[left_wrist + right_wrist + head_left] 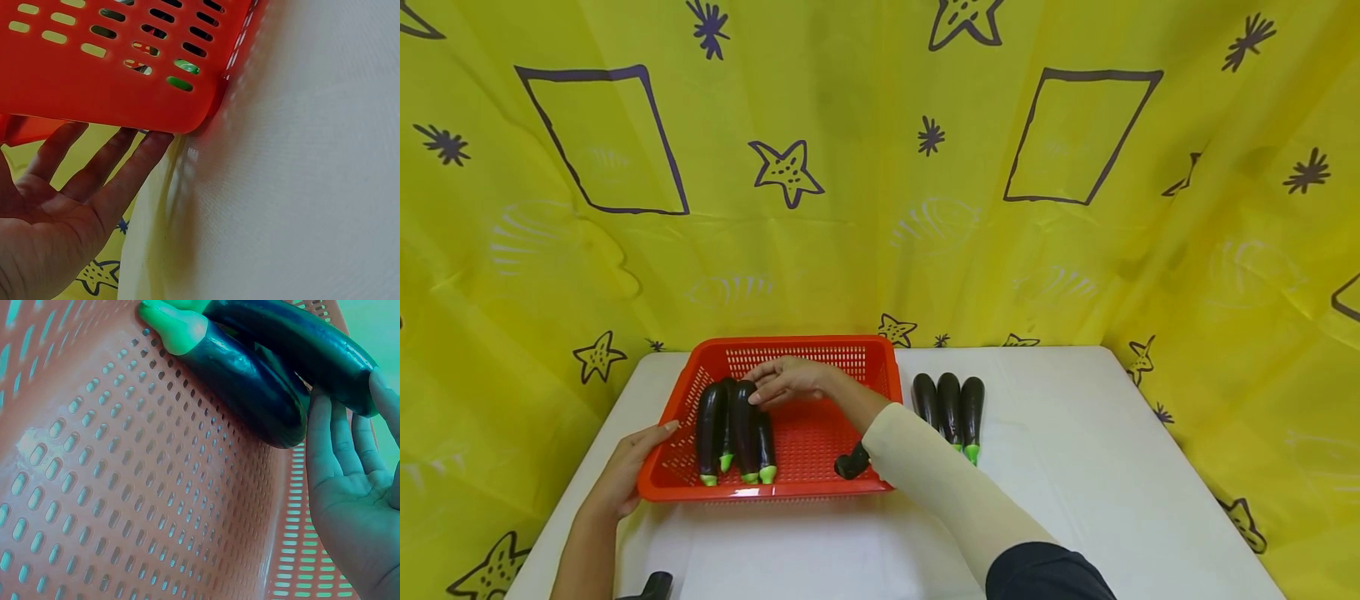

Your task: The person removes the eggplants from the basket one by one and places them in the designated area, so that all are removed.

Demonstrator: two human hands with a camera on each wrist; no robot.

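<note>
A red plastic basket with slotted walls stands on the left part of the table. Several dark purple eggplants with green stem ends lie side by side in its left half. My right hand reaches into the basket and pinches the rounded end of one eggplant between thumb and fingers. In the right wrist view, that eggplant rests over its neighbours, beside another eggplant. My left hand holds the basket's left rim; in the left wrist view its fingers reach along the rim's edge.
Three more eggplants lie in a row on the white-covered table, just right of the basket, partly behind the right sleeve. A yellow patterned curtain hangs behind and at both sides.
</note>
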